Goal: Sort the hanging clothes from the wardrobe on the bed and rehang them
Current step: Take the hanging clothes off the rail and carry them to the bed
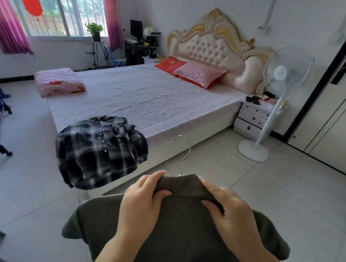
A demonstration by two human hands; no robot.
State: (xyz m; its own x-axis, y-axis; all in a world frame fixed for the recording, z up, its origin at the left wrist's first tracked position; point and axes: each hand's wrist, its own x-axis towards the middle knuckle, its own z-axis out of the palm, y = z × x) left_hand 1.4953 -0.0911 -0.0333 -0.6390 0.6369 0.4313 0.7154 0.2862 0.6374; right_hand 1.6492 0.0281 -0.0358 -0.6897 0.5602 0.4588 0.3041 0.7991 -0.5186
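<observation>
Both hands up front; left hand point(141, 201) and right hand point(230, 211) each pinch the collar of the dark olive short-sleeved shirt point(173, 238) on its silver wire hanger point(184, 151); black-and-white plaid button shirt point(100, 148) drapes over the bed point(150, 97) corner.

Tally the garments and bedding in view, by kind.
Shirts: 2, the plaid shirt on the bed corner and the olive-grey polo shirt gripped by left hand and right hand.
Pillows: 2, red pillow and pink pillow.
Folded quilt: 1.
Total: 5.
</observation>
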